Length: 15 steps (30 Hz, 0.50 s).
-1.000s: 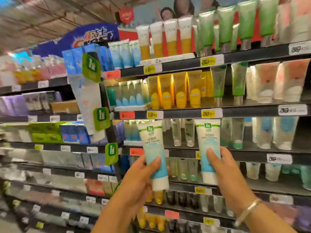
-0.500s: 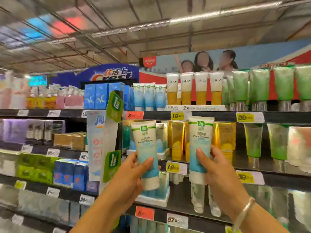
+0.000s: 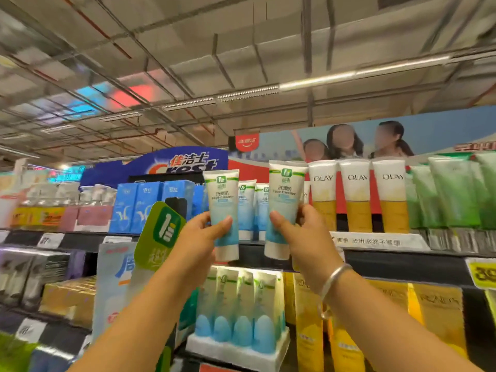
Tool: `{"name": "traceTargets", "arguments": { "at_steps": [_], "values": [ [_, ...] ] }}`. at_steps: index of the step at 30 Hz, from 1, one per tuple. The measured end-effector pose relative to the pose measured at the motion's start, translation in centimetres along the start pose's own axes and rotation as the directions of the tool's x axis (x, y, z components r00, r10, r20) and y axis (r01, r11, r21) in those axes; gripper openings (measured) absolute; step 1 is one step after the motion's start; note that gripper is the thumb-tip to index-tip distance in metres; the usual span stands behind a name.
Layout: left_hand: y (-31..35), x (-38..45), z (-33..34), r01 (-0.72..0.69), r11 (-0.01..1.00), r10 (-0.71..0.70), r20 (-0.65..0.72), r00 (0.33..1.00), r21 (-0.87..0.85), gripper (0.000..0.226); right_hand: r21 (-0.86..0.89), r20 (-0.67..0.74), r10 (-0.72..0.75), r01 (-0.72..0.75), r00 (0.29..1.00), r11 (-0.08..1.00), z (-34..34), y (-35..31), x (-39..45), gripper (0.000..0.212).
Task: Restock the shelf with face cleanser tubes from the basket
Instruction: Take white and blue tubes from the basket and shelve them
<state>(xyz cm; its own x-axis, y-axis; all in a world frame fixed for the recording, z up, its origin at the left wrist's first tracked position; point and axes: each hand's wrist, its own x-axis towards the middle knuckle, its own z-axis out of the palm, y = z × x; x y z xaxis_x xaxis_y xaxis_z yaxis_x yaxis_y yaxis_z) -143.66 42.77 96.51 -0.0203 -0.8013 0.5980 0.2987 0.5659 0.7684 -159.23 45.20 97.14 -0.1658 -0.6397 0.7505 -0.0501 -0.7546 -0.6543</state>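
Left hand (image 3: 200,234): I grip 1 tube (image 3: 224,214), cap down, thumb across its front.
Right hand (image 3: 302,232): I grip 1 second tube (image 3: 281,208), cap down, tilted slightly right.
Tube position: both raised in front of the top shelf (image 3: 389,257), apart from each other.
Shelf stock: 2 matching tubes (image 3: 247,208) stand between my two.
Olay tubes (image 3: 358,194): 3, right of my second tube.
Bracelet (image 3: 331,280): 1, right wrist.

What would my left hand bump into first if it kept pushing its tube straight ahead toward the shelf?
Probably the matching cleanser tubes already standing on the top shelf, right behind the tube your left hand holds. Depth is hard to judge here.
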Motion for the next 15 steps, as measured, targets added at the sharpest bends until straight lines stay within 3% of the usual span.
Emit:
{"name": "traceTargets", "arguments": {
  "at_steps": [6,9,15],
  "values": [
    [-0.8,6.2,-0.5,-0.046,0.984,0.073,-0.156,0.985,0.170,0.030,-0.176,-0.058,-0.028,0.018,0.998,0.984,4.4,2.3,4.6,0.028],
    [-1.6,8.2,-0.8,-0.059,0.962,0.099,-0.141,0.985,0.267,0.030,-0.228,-0.088,0.012,-0.031,0.996,0.973,5.3,3.6,6.3,0.027],
    [-3.1,10.3,-1.7,-0.009,0.941,0.023,-0.037,0.999,0.339,0.029,-0.341,-0.168,0.123,-0.175,0.978,0.924,5.6,5.3,8.2,0.034]
  ]
}}
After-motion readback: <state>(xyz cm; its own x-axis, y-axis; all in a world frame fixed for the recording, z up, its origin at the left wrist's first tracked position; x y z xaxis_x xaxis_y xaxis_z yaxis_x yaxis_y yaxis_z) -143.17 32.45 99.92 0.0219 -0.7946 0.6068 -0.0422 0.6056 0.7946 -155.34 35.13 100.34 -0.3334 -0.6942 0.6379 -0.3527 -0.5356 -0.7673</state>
